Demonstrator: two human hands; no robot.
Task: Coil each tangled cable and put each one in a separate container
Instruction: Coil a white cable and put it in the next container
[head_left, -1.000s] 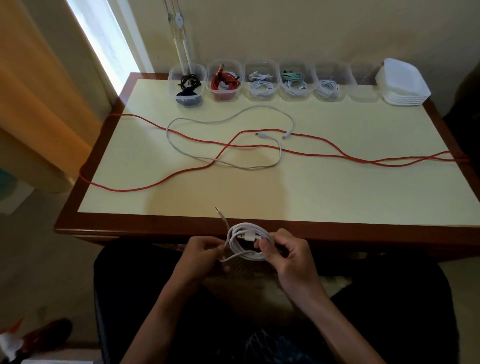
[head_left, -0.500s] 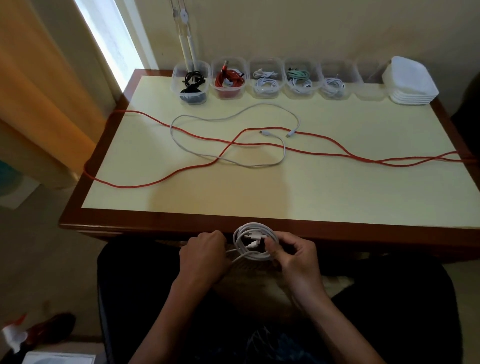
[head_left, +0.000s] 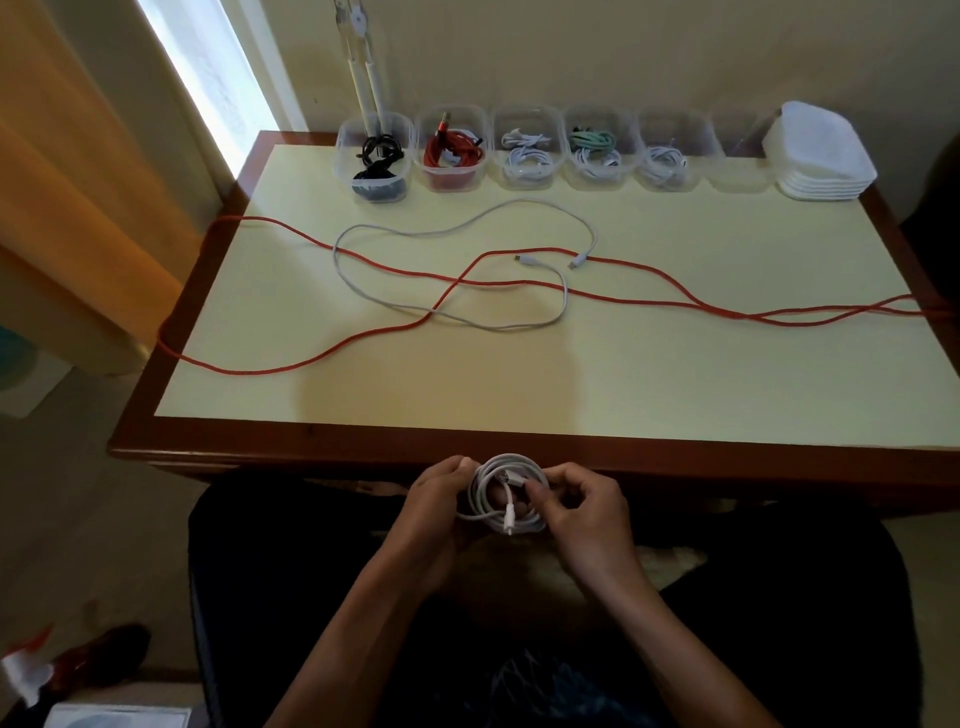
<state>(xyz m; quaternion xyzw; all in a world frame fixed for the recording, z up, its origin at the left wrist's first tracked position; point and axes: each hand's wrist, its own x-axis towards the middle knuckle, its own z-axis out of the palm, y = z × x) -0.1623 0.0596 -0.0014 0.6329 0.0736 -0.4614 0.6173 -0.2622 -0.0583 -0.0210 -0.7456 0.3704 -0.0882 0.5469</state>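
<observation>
containers (head_left: 530, 148) in a back row, five holding coiled cables, sixth empty, both hands (head_left: 441, 512) gripping white coil (head_left: 506, 493)

The red cable (head_left: 649, 304) runs off the tabletop's (head_left: 675, 389) right edge and out of the picture, so its ends cannot be seen; at the left edge it drops over the side. The left hand (head_left: 441, 499) covers the near side of the white coil (head_left: 493, 499), and its fingertips are hidden behind the loops. The sixth container (head_left: 740, 156) along the far edge is too faint to tell its contents. The tabletop's near right corner is cut off.
</observation>
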